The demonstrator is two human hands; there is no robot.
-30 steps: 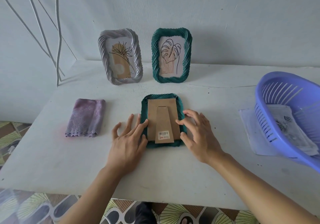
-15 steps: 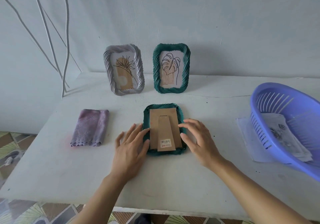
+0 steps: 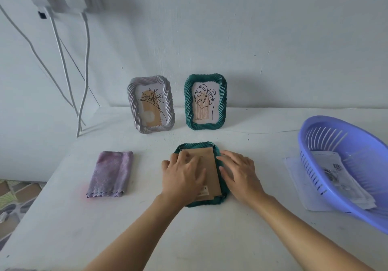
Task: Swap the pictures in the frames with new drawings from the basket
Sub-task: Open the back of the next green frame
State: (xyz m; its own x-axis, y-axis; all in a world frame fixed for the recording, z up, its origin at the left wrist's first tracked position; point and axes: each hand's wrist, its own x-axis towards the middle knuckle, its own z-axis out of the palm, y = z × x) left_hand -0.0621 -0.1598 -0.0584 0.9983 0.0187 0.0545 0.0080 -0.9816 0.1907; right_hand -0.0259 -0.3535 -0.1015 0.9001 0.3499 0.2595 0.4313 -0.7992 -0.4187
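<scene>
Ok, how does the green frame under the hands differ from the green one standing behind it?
The flat green ribbed frame lies face down, cardboard back up; the upright green ribbed frame shows a leaf drawing. The left hand and right hand rest on the flat one, not the upright one. Same colour and shape.

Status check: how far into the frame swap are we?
Done: nothing clearly; the face-down green frame has its cardboard back on. In hand: left hand presses that back, right hand rests on the frame's right edge. Left: open it, fit a drawing from the basket; grey frame and upright green frame stand behind, holding pictures.
</scene>
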